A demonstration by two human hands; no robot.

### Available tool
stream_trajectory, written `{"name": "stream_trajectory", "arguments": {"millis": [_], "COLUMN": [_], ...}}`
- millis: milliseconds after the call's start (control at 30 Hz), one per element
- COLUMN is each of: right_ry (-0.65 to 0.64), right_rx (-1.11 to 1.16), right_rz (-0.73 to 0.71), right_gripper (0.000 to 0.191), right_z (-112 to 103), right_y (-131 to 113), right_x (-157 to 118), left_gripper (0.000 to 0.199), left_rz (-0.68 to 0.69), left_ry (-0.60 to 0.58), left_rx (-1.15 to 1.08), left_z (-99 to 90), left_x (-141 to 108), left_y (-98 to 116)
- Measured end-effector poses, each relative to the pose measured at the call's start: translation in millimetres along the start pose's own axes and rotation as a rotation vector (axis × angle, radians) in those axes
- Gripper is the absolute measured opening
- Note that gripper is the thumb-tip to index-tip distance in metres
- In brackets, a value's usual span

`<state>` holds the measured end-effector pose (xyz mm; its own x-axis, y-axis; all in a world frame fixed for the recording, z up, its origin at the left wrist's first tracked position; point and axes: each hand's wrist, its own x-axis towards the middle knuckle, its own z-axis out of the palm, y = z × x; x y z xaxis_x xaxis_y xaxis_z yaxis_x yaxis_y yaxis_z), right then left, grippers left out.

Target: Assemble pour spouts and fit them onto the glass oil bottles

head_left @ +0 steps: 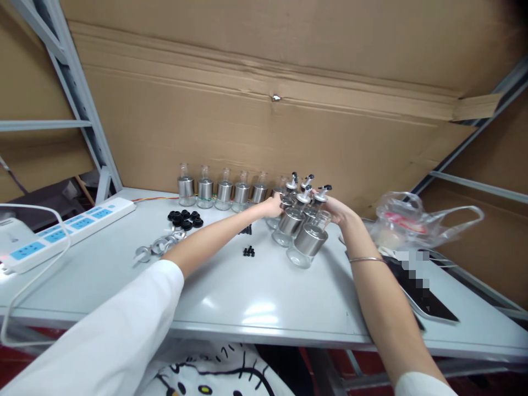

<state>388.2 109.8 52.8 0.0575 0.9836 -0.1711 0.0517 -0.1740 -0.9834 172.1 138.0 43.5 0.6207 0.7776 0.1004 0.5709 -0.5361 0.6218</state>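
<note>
My left hand [271,207] reaches to the left side of a cluster of glass bottles, its fingers curled against a bottle with a steel band. Behind the cluster's right side is my right hand [335,208], close to a bottle topped by a steel pourer [322,194]; its fingertips are hidden. Several bottles in this cluster carry pourers with black tips. In front stands an open-necked glass bottle [311,240] with a steel band and no pourer.
Along the cardboard wall stands a row of open bottles [224,191]. Black rings [185,219], metal pourers [163,245] and small black caps [248,251] lie on the table. A power strip [70,234] is at left; a plastic bag [404,220] and a dark tablet-like device [433,302] are at right.
</note>
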Motion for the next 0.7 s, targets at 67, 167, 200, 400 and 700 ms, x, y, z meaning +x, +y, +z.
{"name": "stream_trajectory", "arguments": {"millis": [67,167,200,400,700], "right_ry": [0.003,0.016,0.022,0.011,-0.222], "right_rx": [-0.029,-0.068,-0.077,-0.374,-0.519], "right_rz": [0.000,-0.012,-0.018,0.125,0.079], "right_gripper": [0.026,0.023,0.020,0.063,0.066], "right_z": [2.4,-3.5,-8.5,-43.4,-13.1], "right_y": [-1.0,-5.6,-8.3,-31.7,-36.3], "right_x": [0.2,-5.2,-9.7,-62.5,-55.9], "left_gripper": [0.051,0.065,0.074,0.121,0.138], "left_rz": [-0.034,-0.077,-0.091,-0.136,-0.137], "left_ry": [-0.017,-0.040,-0.054,-0.208,-0.195], "left_rx": [0.013,0.018,0.020,0.000,-0.141], "left_z": [2.2,-0.4,-3.0,-21.9,-0.1], "left_x": [0.4,-5.9,-9.5,-32.3,-32.1], "left_y": [3.9,8.0,8.7,12.3,16.3]}}
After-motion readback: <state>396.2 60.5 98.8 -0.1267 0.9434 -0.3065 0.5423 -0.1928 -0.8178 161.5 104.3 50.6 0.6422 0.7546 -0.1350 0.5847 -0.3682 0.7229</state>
